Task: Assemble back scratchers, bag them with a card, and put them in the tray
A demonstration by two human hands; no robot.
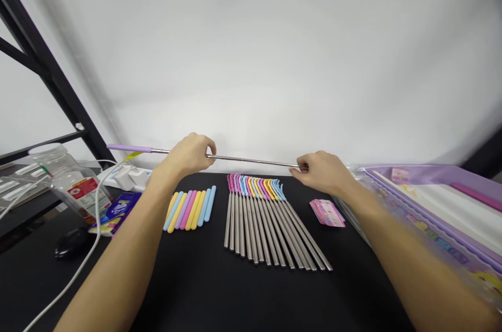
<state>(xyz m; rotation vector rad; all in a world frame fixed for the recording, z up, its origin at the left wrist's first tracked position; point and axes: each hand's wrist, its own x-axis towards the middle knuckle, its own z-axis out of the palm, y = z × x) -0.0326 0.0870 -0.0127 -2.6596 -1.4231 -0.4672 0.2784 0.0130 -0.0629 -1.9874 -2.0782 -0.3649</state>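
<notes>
Fingers (210, 144) of the left hand (190, 153) are closed in a pinch around a thin rod (254, 160), partway along it; near its other end it is pinched by the right hand (320, 167), whose fingers are likewise closed. It is held almost level above the far edge of the desk (188, 279), before the wall (251, 60), its purple grip (129, 148) extending beyond the left hand. By the wide spacing of the hands, the rod is presumably steadied.

Metal tubes (253, 212) are fanned side by side, coloured ends towards the wall, probably so that each can be reached singly. Coloured sleeves (193, 210) are lined up to their left, seemingly for the same reason. Pink cards (328, 213) are heaped to their right; any print is too small to be read. White lettering is borne by a blue-purple pack (122, 206) at the left, but it cannot be read with certainty, nor can the red label (85, 188) on the jar (58, 167). Lettering on the wrapped package (427, 235) at the right is blurred.
</notes>
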